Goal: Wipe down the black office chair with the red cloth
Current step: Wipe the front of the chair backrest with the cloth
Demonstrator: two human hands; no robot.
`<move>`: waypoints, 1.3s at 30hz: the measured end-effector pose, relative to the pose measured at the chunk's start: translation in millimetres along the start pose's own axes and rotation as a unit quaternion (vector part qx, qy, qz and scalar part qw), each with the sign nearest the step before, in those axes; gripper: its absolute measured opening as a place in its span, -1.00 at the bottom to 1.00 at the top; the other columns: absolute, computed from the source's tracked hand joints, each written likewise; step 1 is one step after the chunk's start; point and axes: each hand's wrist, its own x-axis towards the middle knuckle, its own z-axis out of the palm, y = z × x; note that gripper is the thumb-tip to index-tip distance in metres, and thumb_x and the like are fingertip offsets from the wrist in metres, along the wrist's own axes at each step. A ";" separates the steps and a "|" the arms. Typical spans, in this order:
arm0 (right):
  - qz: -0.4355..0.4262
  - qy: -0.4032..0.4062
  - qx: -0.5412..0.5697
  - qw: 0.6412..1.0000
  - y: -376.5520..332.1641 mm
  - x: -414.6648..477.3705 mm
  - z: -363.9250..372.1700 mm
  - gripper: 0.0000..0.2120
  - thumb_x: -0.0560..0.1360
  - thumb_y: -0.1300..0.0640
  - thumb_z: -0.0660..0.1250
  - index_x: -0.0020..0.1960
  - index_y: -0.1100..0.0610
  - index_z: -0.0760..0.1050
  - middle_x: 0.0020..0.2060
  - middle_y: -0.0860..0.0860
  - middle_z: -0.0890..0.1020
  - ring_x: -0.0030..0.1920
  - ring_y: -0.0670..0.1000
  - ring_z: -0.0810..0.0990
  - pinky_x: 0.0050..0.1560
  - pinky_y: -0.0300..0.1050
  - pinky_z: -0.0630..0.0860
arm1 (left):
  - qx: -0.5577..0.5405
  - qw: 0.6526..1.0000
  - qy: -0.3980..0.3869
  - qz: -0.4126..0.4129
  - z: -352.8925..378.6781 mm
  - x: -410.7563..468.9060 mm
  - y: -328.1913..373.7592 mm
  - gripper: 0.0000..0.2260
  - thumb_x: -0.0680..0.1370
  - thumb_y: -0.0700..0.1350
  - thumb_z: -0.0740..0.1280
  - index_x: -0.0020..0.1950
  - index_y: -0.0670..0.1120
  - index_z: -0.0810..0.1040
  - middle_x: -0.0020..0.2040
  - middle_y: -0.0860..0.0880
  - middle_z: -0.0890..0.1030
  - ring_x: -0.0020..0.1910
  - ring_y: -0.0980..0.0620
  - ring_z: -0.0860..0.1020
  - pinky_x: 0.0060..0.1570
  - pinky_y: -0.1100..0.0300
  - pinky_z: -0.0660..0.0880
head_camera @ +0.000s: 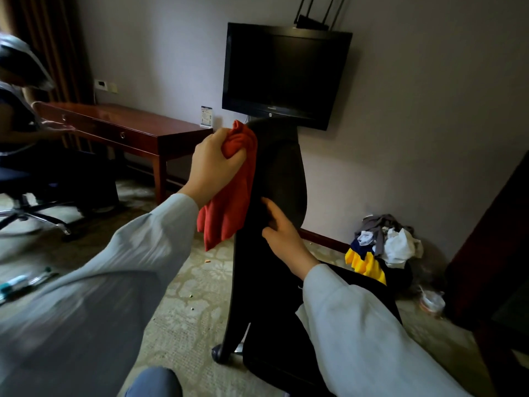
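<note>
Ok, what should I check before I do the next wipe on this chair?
1. Red cloth firmly held in the left hand: ok.
2. Cloth touching the black office chair at the top edge of its back: ok.
3. Right hand holding the chair back to steady it: ok.
4. Cloth gathered up for wiping: not ok, as most of it dangles loose below the hand.
5. Chair won't roll away: cannot tell, only one caster shows.
6. Which parts are already clean: cannot tell, the chair is too dark.
</note>
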 end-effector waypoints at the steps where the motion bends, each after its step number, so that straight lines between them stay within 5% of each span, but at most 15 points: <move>1: 0.001 0.002 0.000 1.000 -2.8 -2.1 1.9 -0.37 0.49 0.34 0.10 0.48 -0.11 0.17 0.40 -0.02 0.36 0.36 -0.02 0.37 0.38 0.01 0.34 | -0.007 1.000 -0.002 -0.002 -0.8 -0.7 1.7 -0.81 0.48 -0.13 0.34 0.08 -0.11 0.55 -0.09 -0.03 0.61 -0.18 0.11 0.54 -0.20 0.46 0.43; 4: -0.009 0.019 -0.010 1.000 -12.8 -7.5 6.8 -0.37 0.50 0.36 0.10 0.49 -0.08 0.16 0.39 0.00 0.37 0.34 0.00 0.39 0.37 0.00 0.34 | -0.025 1.000 -0.005 -0.009 -3.4 -5.5 5.2 -0.83 0.46 -0.12 0.33 0.02 -0.13 0.57 -0.15 -0.07 0.63 -0.20 0.02 0.58 -0.09 0.09 0.56; 7: -0.023 0.056 -0.004 0.998 -26.8 -12.1 9.8 -0.38 0.51 0.38 0.09 0.48 -0.05 0.16 0.36 -0.04 0.38 0.29 -0.06 0.41 0.34 -0.13 0.33 | -0.037 0.999 -0.010 -0.006 -6.8 -14.4 9.9 -0.77 0.40 -0.04 0.29 -0.04 -0.14 0.56 -0.18 -0.09 0.62 -0.20 -0.04 0.58 -0.10 -0.02 0.56; 12: -0.075 0.148 0.023 0.986 -52.9 -24.4 9.6 -0.47 0.51 0.33 0.09 0.42 -0.05 0.27 0.27 -0.02 0.48 0.26 0.00 0.45 0.31 -0.03 0.39 | -0.063 0.997 -0.022 0.028 -13.9 -40.7 26.8 -0.74 0.40 -0.05 0.28 0.01 -0.14 0.58 -0.15 -0.06 0.60 -0.14 -0.04 0.56 -0.08 0.09 0.52; 17: -0.126 0.184 0.053 0.973 -82.0 -53.8 -4.1 -0.63 0.58 0.30 0.07 0.29 -0.03 0.37 0.02 -0.17 0.54 0.02 -0.19 0.54 -0.05 -0.42 0.47 | -0.105 0.991 -0.025 0.079 -13.3 -77.6 50.6 -0.72 0.44 -0.12 0.36 0.13 -0.07 0.59 -0.05 0.01 0.55 -0.09 0.10 0.52 -0.05 0.47 0.36; 20: -0.156 0.229 0.073 0.958 -85.2 -78.3 -14.5 -0.62 0.53 0.35 0.05 0.25 0.09 0.43 0.03 -0.07 0.56 0.02 -0.17 0.53 0.00 -0.39 0.47 | -0.144 0.981 -0.022 0.126 -8.1 -103.9 68.0 -0.68 0.42 -0.16 0.37 0.17 -0.11 0.59 -0.01 0.03 0.52 -0.06 0.24 0.46 0.01 0.58 0.30; 23: -0.195 0.315 0.076 0.926 -81.4 -107.2 -27.5 -0.59 0.40 0.28 0.07 0.18 0.08 0.47 0.05 -0.02 0.58 0.09 -0.09 0.54 0.11 -0.21 0.48 | -0.179 0.969 -0.061 0.159 0.3 -124.0 87.3 -0.64 0.43 -0.15 0.37 0.23 -0.11 0.55 0.04 -0.01 0.51 -0.02 0.19 0.48 0.06 0.46 0.39; 28: -0.233 0.381 0.002 0.895 -74.4 -147.7 -47.6 -0.60 0.43 0.27 0.11 0.16 -0.09 0.41 0.03 -0.17 0.55 0.08 -0.18 0.52 0.11 -0.22 0.48 | -0.193 0.963 -0.094 0.164 13.5 -120.0 124.2 -0.66 0.50 -0.03 0.30 0.27 -0.03 0.51 0.06 -0.01 0.50 -0.01 0.05 0.52 0.03 0.01 0.51; 32: -0.199 0.447 -0.047 0.871 -61.8 -163.1 -81.6 -0.62 0.42 0.16 0.10 0.21 0.03 0.43 0.12 -0.02 0.54 0.16 -0.02 0.51 0.22 0.07 0.45 | -0.151 0.971 -0.099 0.157 29.7 -96.1 145.3 -0.68 0.48 0.08 0.26 0.19 0.01 0.55 0.09 -0.01 0.45 -0.01 0.00 0.52 0.03 -0.03 0.51; 39: -0.179 0.488 -0.056 0.852 -49.2 -189.0 -124.6 -0.66 0.39 0.16 0.06 0.11 0.06 0.45 -0.06 -0.14 0.51 -0.03 -0.20 0.48 -0.03 -0.35 0.39 | -0.077 0.992 -0.033 0.092 43.3 -61.3 142.5 -0.73 0.46 0.07 0.23 -0.04 -0.08 0.58 0.01 -0.03 0.48 -0.06 -0.08 0.54 -0.05 0.13 0.42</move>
